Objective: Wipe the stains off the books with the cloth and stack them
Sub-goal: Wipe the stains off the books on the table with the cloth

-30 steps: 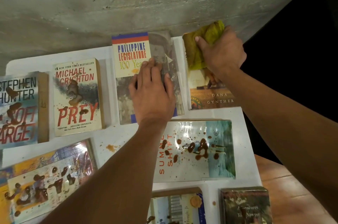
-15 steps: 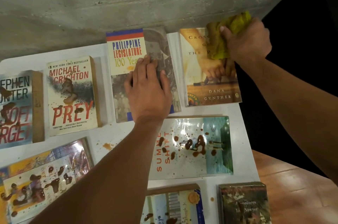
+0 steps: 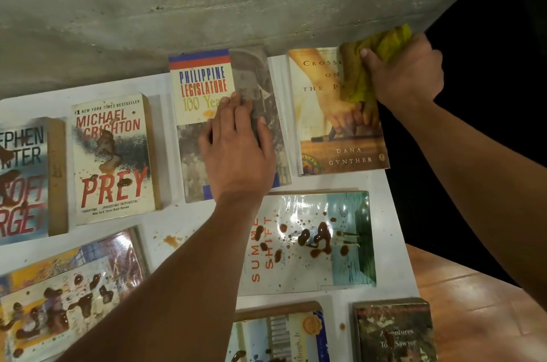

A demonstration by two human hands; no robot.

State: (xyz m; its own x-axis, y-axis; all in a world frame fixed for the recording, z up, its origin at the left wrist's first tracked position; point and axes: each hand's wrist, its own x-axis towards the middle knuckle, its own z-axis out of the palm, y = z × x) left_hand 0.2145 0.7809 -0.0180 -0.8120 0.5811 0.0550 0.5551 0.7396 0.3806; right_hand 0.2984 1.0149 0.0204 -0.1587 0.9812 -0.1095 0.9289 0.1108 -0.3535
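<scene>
Here, left of the Dana Gynther book [image 3: 340,125], the left hand [image 3: 236,151] is lying flat, fingers straight, pressing the Philippine Legislature book [image 3: 204,89]. On the Gynther cover's upper right corner, the right hand [image 3: 405,74] is gripping the bunched yellow cloth [image 3: 361,71] against it.

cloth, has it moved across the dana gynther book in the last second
Yes. The cloth, gripped by the right hand, slid from the Gynther book's top-left corner, covering the title, to its top-right edge, so the title's left part now shows.
</scene>
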